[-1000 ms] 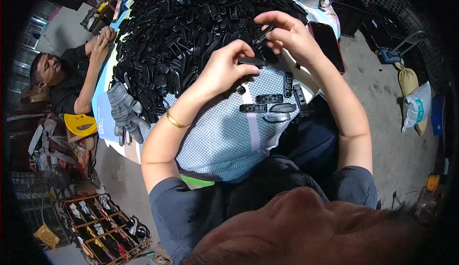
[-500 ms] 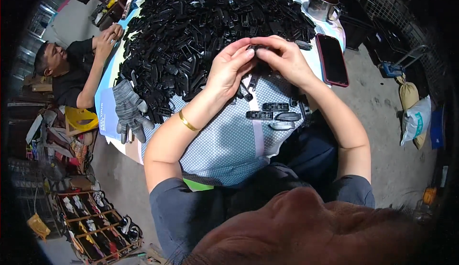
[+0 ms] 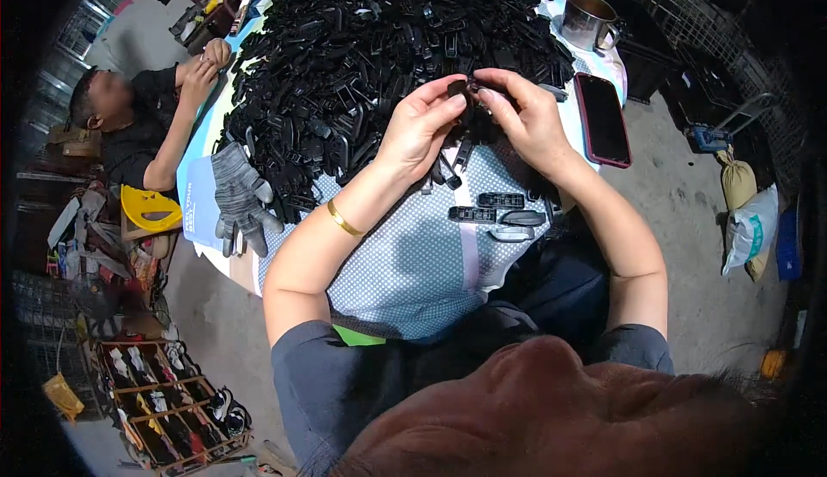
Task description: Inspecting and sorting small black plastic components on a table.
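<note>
My left hand [image 3: 418, 137] and my right hand [image 3: 530, 128] meet in front of a big heap of small black plastic parts [image 3: 345, 72]. Between thumb and fingers, my left hand pinches a small dark plastic part [image 3: 458, 87]. The right fingertips close on the same dark bit or on one touching it; my fingers partly hide this. Below my right hand, several long black plastic pieces [image 3: 474, 213] lie on the patterned cloth [image 3: 405, 262], some slotted, some smooth. More loose black pieces [image 3: 448, 171] lie just under my hands.
A grey knitted glove [image 3: 237, 197] lies at the table's left edge. On the right are a phone [image 3: 602, 120] with a red rim and a metal mug [image 3: 587, 21]. Across the left side sits another person, hands [image 3: 202, 68] at the table's edge. A compartmented rack [image 3: 168, 399] stands at lower left.
My hands have opened apart slightly at the fingertips, so the dark part between them shows more. My right hand has tilted. The view has shifted a little.
</note>
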`<move>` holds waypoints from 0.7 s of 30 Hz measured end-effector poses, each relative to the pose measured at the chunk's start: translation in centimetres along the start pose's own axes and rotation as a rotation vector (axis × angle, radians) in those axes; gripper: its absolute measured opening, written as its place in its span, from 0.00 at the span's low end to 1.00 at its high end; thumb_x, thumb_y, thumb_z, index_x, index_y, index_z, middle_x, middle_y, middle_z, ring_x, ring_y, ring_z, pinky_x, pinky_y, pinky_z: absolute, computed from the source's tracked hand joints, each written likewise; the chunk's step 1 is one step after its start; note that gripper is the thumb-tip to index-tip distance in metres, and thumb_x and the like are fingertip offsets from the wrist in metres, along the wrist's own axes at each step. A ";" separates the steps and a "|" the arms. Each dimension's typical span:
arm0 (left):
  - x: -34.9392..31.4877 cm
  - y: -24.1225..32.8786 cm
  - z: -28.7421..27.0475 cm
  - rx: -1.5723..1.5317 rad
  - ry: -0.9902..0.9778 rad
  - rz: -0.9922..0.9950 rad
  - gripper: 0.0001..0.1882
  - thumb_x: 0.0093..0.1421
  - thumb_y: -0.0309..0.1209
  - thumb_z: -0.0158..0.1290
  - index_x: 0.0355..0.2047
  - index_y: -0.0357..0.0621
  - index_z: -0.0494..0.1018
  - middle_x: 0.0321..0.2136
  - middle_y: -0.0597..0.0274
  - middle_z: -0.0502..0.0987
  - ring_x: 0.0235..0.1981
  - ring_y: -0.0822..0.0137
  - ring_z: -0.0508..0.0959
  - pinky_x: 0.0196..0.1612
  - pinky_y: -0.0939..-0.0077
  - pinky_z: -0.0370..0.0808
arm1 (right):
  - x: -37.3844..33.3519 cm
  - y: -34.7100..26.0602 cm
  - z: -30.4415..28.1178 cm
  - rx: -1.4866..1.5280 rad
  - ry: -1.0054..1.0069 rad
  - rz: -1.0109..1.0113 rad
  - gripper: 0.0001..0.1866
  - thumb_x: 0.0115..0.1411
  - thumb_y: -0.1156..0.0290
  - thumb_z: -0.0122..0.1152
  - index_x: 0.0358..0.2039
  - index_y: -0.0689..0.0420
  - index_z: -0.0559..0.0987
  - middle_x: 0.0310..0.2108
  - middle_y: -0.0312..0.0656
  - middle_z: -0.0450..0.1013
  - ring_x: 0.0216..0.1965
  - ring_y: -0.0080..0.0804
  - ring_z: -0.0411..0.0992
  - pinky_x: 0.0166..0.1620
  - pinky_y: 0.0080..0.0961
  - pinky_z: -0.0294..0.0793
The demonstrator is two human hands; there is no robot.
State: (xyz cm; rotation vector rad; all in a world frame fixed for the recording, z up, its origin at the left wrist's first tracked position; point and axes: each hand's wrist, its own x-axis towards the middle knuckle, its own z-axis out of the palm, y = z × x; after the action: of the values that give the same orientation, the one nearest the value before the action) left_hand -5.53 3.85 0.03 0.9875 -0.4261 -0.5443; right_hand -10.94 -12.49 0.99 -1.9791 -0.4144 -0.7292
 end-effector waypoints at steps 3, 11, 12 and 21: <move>-0.3 0.4 0.5 0.005 -0.006 -0.026 0.16 0.57 0.23 0.49 0.47 0.41 0.66 0.36 0.64 0.73 0.38 0.74 0.73 0.43 0.77 0.73 | 0.0 -0.6 -0.2 0.068 0.020 0.033 0.13 0.56 0.74 0.53 0.43 0.62 0.73 0.30 0.43 0.75 0.28 0.25 0.73 0.30 0.17 0.71; -0.4 0.7 0.7 0.045 -0.002 -0.002 0.16 0.57 0.24 0.49 0.47 0.38 0.66 0.34 0.63 0.73 0.34 0.73 0.74 0.39 0.79 0.76 | 0.1 -0.9 -0.2 -0.026 0.061 -0.115 0.11 0.55 0.76 0.53 0.39 0.63 0.75 0.28 0.45 0.74 0.27 0.29 0.73 0.30 0.20 0.70; -0.4 0.8 0.7 0.046 -0.002 -0.001 0.16 0.57 0.24 0.49 0.47 0.38 0.66 0.34 0.63 0.73 0.34 0.73 0.74 0.39 0.79 0.76 | 0.1 -0.8 -0.1 -0.026 0.068 -0.125 0.11 0.55 0.76 0.53 0.39 0.63 0.75 0.28 0.44 0.74 0.27 0.29 0.73 0.30 0.20 0.70; -0.6 1.3 1.5 0.113 0.039 -0.004 0.15 0.56 0.25 0.51 0.45 0.35 0.68 0.34 0.62 0.74 0.32 0.73 0.75 0.38 0.80 0.75 | 0.3 -1.4 -0.6 -0.083 0.088 -0.159 0.10 0.55 0.76 0.53 0.37 0.63 0.76 0.25 0.44 0.73 0.24 0.29 0.72 0.27 0.22 0.69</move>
State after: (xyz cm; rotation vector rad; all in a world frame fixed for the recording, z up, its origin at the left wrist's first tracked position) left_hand -6.56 3.81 1.79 1.1060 -0.4234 -0.5079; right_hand -11.67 -12.37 2.36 -1.9983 -0.5000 -0.9444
